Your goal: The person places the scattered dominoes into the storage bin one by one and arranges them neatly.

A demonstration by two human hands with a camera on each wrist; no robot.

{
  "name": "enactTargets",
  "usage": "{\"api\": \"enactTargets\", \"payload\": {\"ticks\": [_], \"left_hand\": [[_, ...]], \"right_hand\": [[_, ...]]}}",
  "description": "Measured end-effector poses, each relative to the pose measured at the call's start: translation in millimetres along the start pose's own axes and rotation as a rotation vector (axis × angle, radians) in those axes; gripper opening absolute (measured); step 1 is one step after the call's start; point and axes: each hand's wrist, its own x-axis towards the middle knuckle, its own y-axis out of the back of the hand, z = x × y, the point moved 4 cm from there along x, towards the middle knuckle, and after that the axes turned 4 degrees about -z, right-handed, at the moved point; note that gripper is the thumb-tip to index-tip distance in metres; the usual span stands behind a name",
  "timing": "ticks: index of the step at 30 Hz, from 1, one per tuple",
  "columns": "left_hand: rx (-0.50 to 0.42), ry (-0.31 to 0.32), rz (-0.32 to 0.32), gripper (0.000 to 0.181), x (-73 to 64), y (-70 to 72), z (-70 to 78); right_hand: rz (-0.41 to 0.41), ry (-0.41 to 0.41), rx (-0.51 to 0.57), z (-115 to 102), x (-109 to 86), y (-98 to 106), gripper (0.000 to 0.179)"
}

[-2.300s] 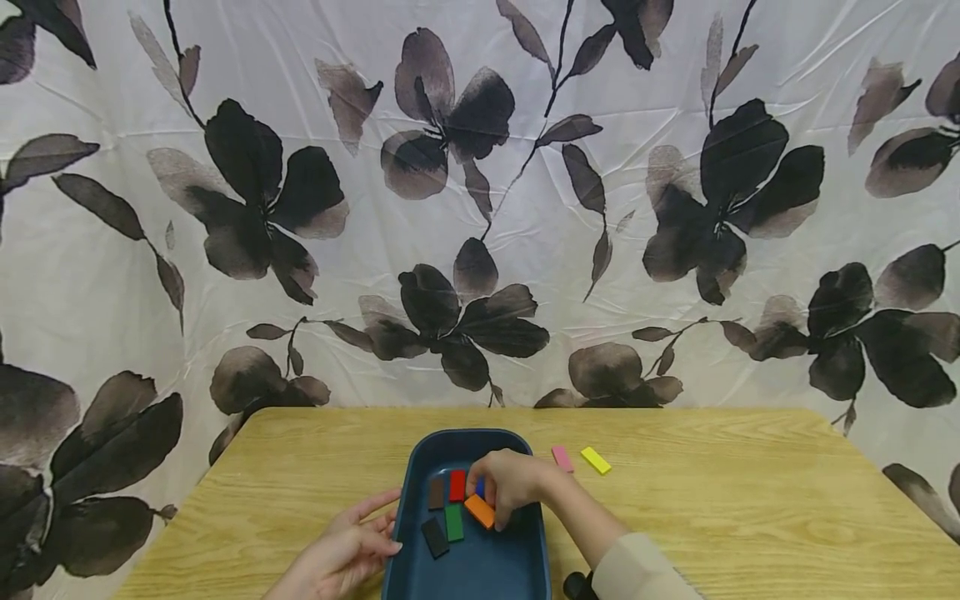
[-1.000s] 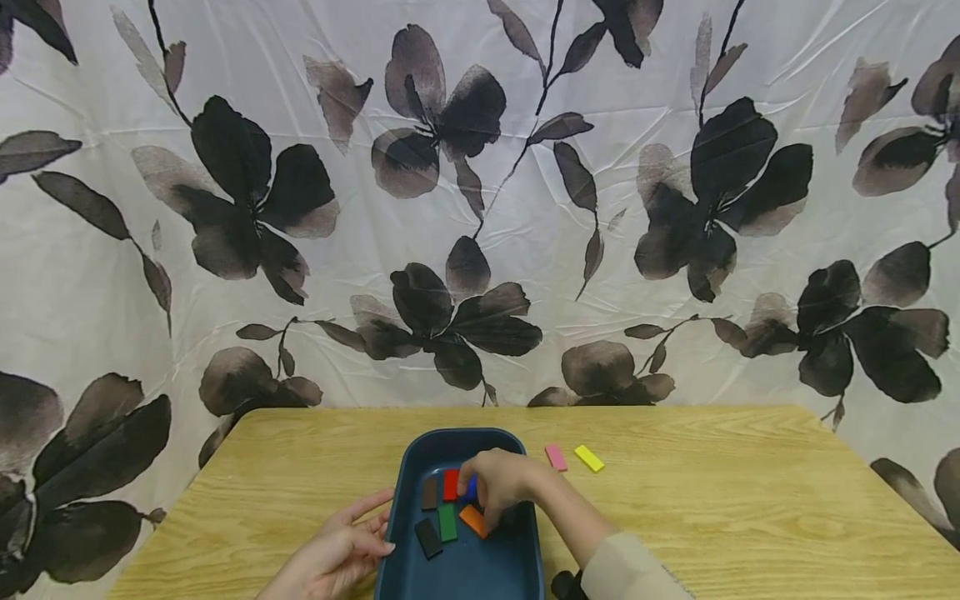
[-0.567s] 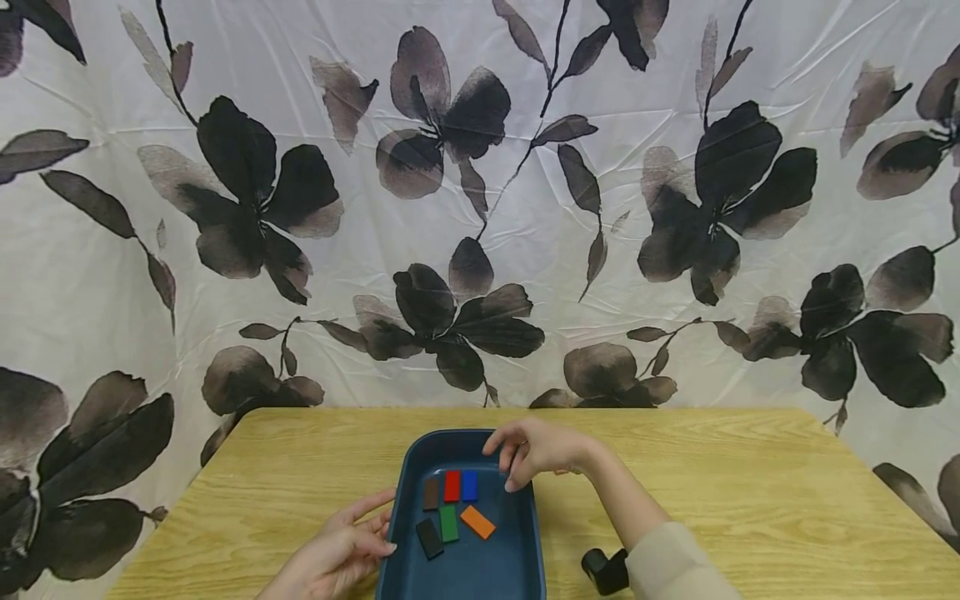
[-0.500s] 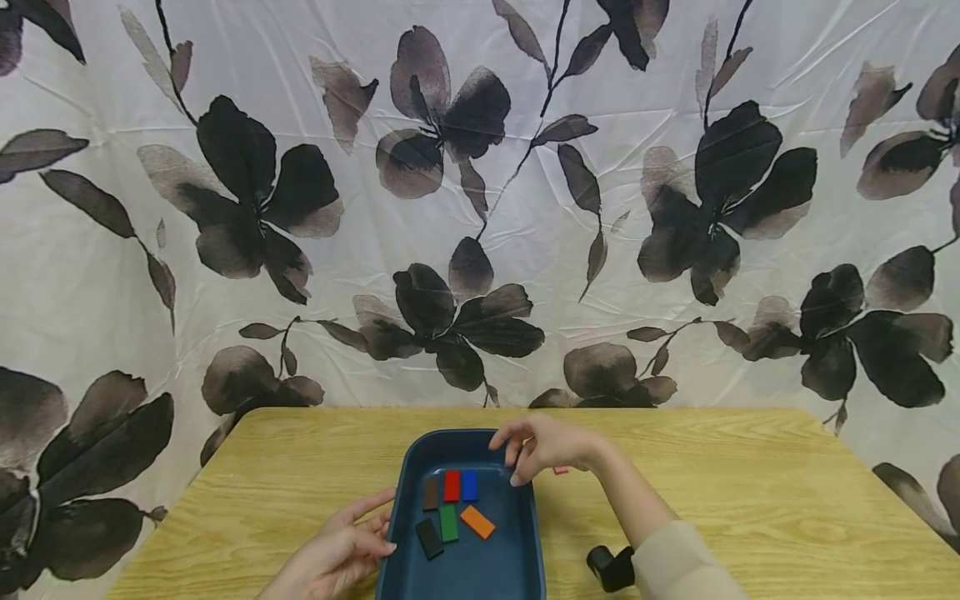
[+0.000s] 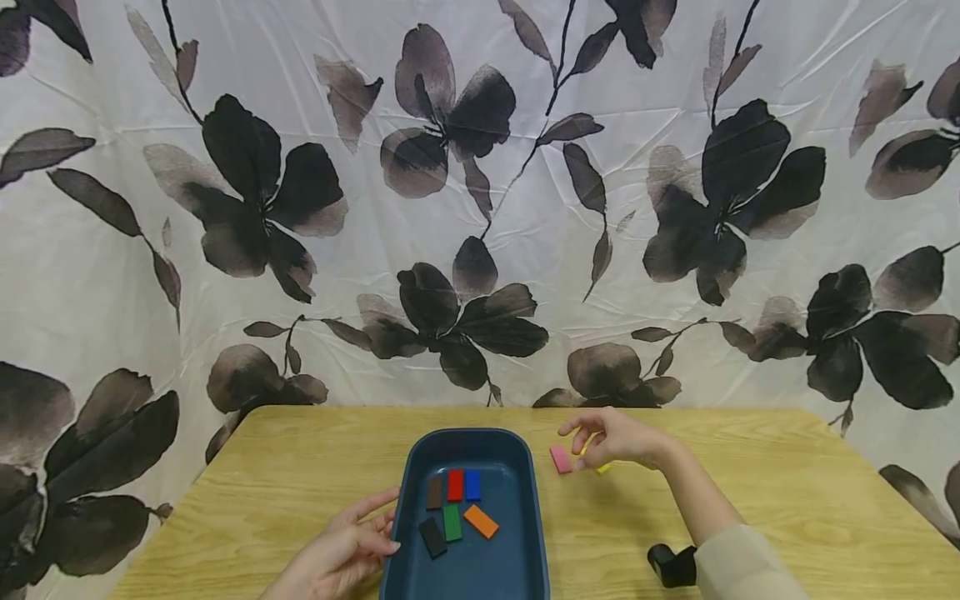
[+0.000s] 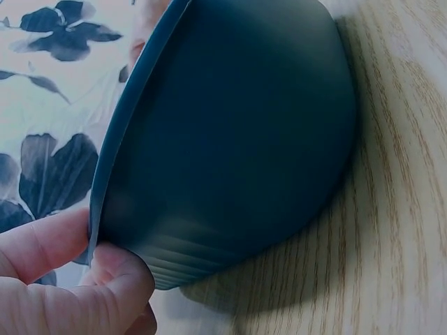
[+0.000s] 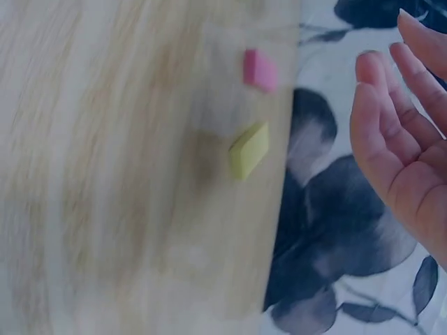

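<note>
A dark blue tray [image 5: 543, 542] stands at the table's front. Its left rim is pinched between the thumb and fingers of my left hand [image 5: 333, 550], as the left wrist view shows. Inside lie flat blocks: brown [image 5: 434, 492], red [image 5: 455, 485], blue [image 5: 472, 485], green [image 5: 452, 523], black [image 5: 432, 537] and orange [image 5: 481, 522]. To the right of the tray, my right hand [image 5: 618, 437] hovers over the table with loosely bent fingers, holding nothing. Below it lie a pink block [image 7: 259, 70] and a yellow block [image 7: 249, 151], the latter partly hidden in the head view.
The wooden table [image 5: 787, 492] ends at a floral cloth [image 5: 570, 275] hanging behind it. A black device [image 5: 672, 566] sits by the right sleeve [image 5: 750, 567].
The right hand has let go inside the tray, leaving the blue and orange blocks there, and moved right above the pink and yellow blocks. The left hand stays on the rim.
</note>
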Motion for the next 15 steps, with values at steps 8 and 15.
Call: {"api": "enactTargets", "payload": {"ticks": [8, 15], "left_hand": [[0.004, -0.010, 0.026, 0.084, 0.3, 0.5, -2.0], [0.013, -0.018, 0.027, 0.084, -0.2, 0.4, -0.5]], "right_hand": [[0.022, -0.030, 0.035, 29.2, -10.4, 9.9, 0.053], [0.096, -0.007, 0.050, 51.6, -17.0, 15.9, 0.055]]}}
